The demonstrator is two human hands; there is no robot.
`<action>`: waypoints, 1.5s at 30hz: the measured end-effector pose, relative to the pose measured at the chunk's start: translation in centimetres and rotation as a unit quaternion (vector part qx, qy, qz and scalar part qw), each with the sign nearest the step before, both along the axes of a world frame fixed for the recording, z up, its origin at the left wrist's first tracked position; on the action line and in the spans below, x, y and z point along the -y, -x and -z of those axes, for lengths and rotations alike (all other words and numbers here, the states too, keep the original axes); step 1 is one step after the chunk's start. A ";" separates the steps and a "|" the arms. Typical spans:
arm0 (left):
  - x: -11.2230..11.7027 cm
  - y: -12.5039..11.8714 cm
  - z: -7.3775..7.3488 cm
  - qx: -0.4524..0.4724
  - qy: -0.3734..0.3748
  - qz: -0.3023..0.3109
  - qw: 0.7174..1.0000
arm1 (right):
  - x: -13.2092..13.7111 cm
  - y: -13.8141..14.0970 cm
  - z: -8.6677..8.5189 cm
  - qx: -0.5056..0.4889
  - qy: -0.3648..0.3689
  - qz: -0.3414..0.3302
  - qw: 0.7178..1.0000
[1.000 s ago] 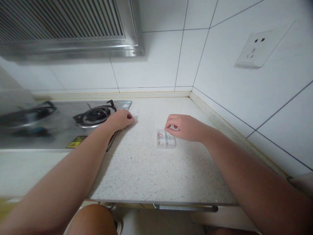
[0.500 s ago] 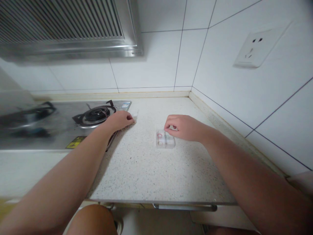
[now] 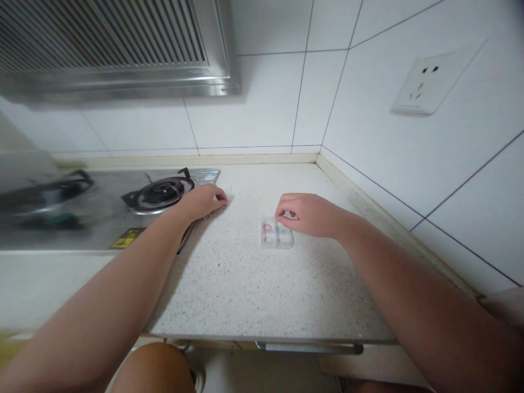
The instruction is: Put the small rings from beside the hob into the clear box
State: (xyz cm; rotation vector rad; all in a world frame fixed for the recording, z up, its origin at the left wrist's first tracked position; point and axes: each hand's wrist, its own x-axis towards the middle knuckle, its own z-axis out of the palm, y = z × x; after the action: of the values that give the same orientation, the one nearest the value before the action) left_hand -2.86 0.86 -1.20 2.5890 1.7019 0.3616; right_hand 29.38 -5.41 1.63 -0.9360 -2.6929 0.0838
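Note:
A small clear compartment box (image 3: 270, 240) sits on the speckled countertop, with a reddish ring-shaped item and a pale one showing inside. Over its far edge is my right hand (image 3: 307, 214), thumb and fingers pinched together; whether they hold anything is hidden. To the left, by the stove's edge, my left hand (image 3: 204, 199) is closed in a pinch low over the counter. Anything between those fingertips is too small to make out. Thin loop-like pieces (image 3: 209, 215) lie just under the left hand, and a faint transparent piece (image 3: 229, 188) shows behind it.
A gas stove (image 3: 98, 234) with black burners fills the left side, below a steel range hood (image 3: 213, 87). White tiled walls meet at the back corner, with a socket (image 3: 426, 82) on the right. A drawer handle (image 3: 309, 347) runs below the counter's front edge.
My left hand has shifted very slightly, its fingertips a little further right. The right hand and the clear box stay practically in place.

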 end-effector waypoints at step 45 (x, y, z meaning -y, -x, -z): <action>6.8 -9.9 -1.6 0.492 0.109 0.162 0.848 | 0.4 0.5 -0.4 -0.158 0.011 0.000 0.987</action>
State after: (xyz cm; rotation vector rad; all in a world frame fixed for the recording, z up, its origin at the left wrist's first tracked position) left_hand 7.04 -5.89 0.39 1.8686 0.8544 1.1324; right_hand 28.87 -5.76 2.02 -0.8495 -2.4040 0.2415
